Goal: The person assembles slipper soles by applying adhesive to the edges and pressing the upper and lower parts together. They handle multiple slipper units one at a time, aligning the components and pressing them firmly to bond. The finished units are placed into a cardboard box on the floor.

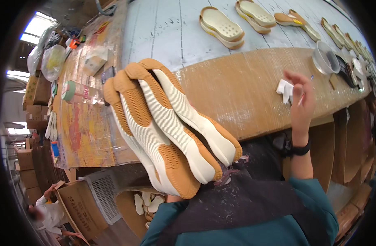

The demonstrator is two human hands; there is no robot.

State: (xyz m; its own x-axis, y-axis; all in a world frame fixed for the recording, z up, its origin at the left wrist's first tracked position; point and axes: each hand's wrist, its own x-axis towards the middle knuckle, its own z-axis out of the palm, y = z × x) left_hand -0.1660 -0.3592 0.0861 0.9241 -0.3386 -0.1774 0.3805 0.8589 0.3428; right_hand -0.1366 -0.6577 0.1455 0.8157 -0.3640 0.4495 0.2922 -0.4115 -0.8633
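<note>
Several tan-and-white shoe soles (155, 110) lie side by side in a slanting bundle, treads up, in front of my body. My left hand (174, 198) carries them from beneath at their near end; its fingers are hidden behind the soles. Over the cardboard-covered table edge, my right hand (303, 98) is raised with fingers curled around a thin pen (301, 99), whose bluish end shows past the fingers. Right beside that hand is a small crumpled white piece (284, 89), perhaps paper or cloth, on the brown cardboard (233, 90).
More soles (223, 28) stand in a row along the pale tabletop (163, 33). A clear plastic tub (325, 58) is at the right, a bottle (79, 92) and a phone (107, 74) at the left. Below left are a grey crate (105, 199) and a person handling a carton (81, 213).
</note>
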